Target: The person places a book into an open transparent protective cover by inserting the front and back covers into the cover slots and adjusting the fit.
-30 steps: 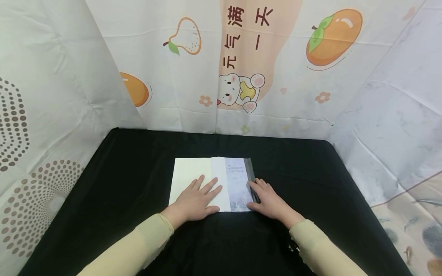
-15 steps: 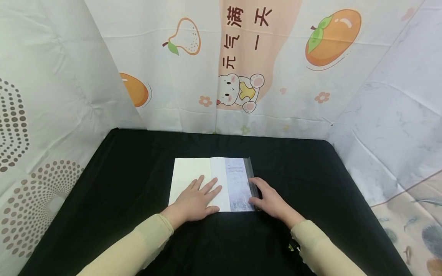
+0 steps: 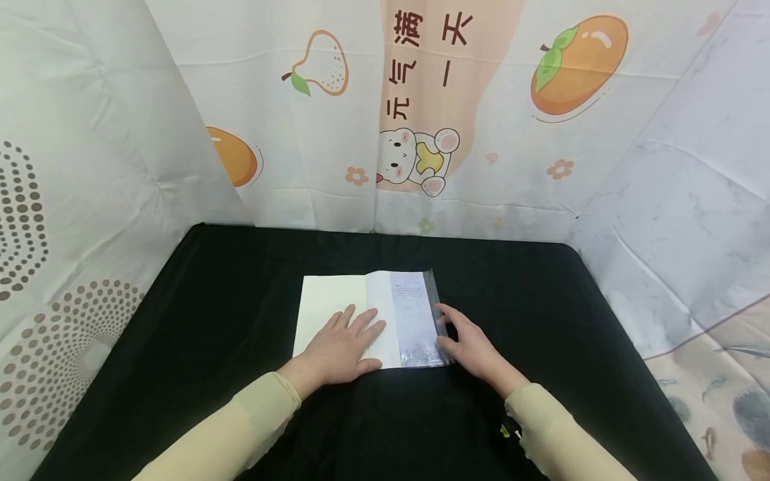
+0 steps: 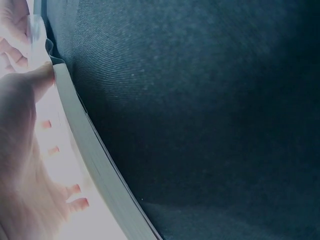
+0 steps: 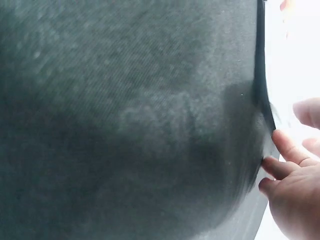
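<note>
An open book lies in the middle of the black table. A lilac printed flap is on its right side, and a strip of clear plastic book cover runs along the right edge. My left hand rests spread over the pages; in the left wrist view its thumb lies along the edge of the page block. At the right edge, my right hand holds the plastic strip, thumb on the near part. The right wrist view shows several curled fingertips right at the film's rim.
Black cloth covers the table. A white printed curtain hangs behind its far edge, with more fabric on both sides. A small yellowish thing lies by the right sleeve.
My right hand has shifted slightly right, its fingers now drawn out to the plastic edge. The right side of the cover has lifted a little. The left hand stays put.
</note>
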The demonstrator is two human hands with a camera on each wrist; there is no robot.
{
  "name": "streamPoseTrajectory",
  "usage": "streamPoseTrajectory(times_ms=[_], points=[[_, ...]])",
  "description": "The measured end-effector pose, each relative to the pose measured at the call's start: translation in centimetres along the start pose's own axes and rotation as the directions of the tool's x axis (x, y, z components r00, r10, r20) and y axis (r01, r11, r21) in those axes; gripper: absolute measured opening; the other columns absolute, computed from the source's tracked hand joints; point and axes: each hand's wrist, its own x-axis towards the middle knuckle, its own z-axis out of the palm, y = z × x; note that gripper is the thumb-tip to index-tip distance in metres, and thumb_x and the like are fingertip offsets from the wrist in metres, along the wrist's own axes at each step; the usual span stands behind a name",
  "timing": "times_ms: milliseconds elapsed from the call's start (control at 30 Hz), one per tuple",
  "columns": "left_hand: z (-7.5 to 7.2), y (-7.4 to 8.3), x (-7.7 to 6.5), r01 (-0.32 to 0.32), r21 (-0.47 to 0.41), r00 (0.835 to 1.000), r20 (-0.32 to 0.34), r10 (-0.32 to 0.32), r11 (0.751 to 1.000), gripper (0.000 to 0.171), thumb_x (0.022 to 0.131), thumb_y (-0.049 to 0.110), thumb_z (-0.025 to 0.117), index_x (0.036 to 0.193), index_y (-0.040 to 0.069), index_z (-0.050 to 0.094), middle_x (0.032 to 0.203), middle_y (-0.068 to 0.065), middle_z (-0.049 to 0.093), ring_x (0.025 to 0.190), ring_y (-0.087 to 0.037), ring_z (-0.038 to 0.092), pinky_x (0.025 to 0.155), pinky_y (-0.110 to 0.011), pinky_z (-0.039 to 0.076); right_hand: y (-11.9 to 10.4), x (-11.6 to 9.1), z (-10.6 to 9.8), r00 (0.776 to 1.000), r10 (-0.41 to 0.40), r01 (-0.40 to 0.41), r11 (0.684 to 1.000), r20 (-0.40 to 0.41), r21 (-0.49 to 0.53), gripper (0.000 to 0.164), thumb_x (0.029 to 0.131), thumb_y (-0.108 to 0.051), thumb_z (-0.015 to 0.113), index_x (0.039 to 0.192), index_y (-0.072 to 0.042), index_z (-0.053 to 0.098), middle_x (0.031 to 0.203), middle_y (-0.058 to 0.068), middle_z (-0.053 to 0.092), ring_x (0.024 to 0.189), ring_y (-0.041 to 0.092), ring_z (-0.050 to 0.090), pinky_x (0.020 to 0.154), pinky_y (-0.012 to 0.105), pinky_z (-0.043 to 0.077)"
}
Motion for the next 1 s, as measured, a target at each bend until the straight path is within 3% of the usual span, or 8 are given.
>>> streamPoseTrajectory(times_ms=[233, 400, 567, 700, 1000], points=[[-0.2, 0.1, 0.2, 0.004, -0.054, 0.998, -0.065, -0.008, 0.999, 0.072, 0.088, 0.060, 0.056, 0.144, 0.018, 0.037, 0.148, -0.010, 0.034, 0.133, -0.039, 0.031, 0.109, -0.053, 0.032, -0.3, -0.1, -0.3, 1.000, 0.015, -0.013, 0.989, -0.013, 0.149, 0.061, 0.092, -0.004, 0.059, 0.146, -0.015, 0.033, 0.116, 0.010, 0.060, 0.120, 0.030, 0.052, 0.095, 0.054, 0.045], [-0.3, 0.1, 0.4, -0.008, -0.111, 0.995, -0.102, -0.003, 0.994, 0.079, 0.086, 0.056, 0.063, 0.147, 0.020, 0.030, 0.150, -0.008, 0.030, 0.133, -0.032, 0.031, 0.110, -0.048, 0.032, -0.6, 0.0, -0.6, 0.999, 0.017, -0.009, 0.978, -0.038, 0.209, 0.064, 0.092, -0.006, 0.059, 0.148, -0.022, 0.031, 0.116, 0.008, 0.061, 0.113, 0.024, 0.057, 0.089, 0.050, 0.049], [-0.4, -0.2, 0.7, -0.098, -0.075, 0.987, -0.131, 0.088, 0.992, 0.084, 0.088, 0.054, 0.063, 0.153, 0.033, 0.015, 0.159, -0.004, 0.017, 0.138, -0.033, 0.026, 0.111, -0.050, 0.029, -1.0, 0.0, -1.0, 0.999, 0.011, -0.002, 0.970, -0.035, 0.242, 0.065, 0.093, -0.008, 0.060, 0.148, -0.026, 0.030, 0.118, 0.006, 0.060, 0.113, 0.023, 0.056, 0.091, 0.051, 0.049], [-0.6, -0.3, 0.7, -0.163, -0.042, 0.978, -0.141, 0.156, 0.986, 0.083, 0.090, 0.051, 0.062, 0.154, 0.035, 0.012, 0.160, 0.000, 0.014, 0.139, -0.037, 0.023, 0.110, -0.054, 0.029, -1.4, 0.0, -1.3, 0.999, 0.000, 0.009, 0.965, -0.033, 0.261, 0.065, 0.094, -0.011, 0.060, 0.148, -0.026, 0.029, 0.120, 0.006, 0.060, 0.115, 0.023, 0.055, 0.092, 0.053, 0.048], [-1.1, -0.1, 0.4, -0.163, -0.068, 0.981, -0.114, 0.155, 0.984, 0.077, 0.093, 0.047, 0.060, 0.154, 0.028, 0.016, 0.158, 0.002, 0.022, 0.140, -0.037, 0.022, 0.110, -0.055, 0.028, -2.6, -0.1, -1.8, 0.999, -0.042, 0.047, 0.942, -0.022, 0.333, 0.064, 0.095, -0.014, 0.061, 0.149, -0.029, 0.029, 0.127, 0.008, 0.059, 0.119, 0.024, 0.053, 0.094, 0.056, 0.046]])
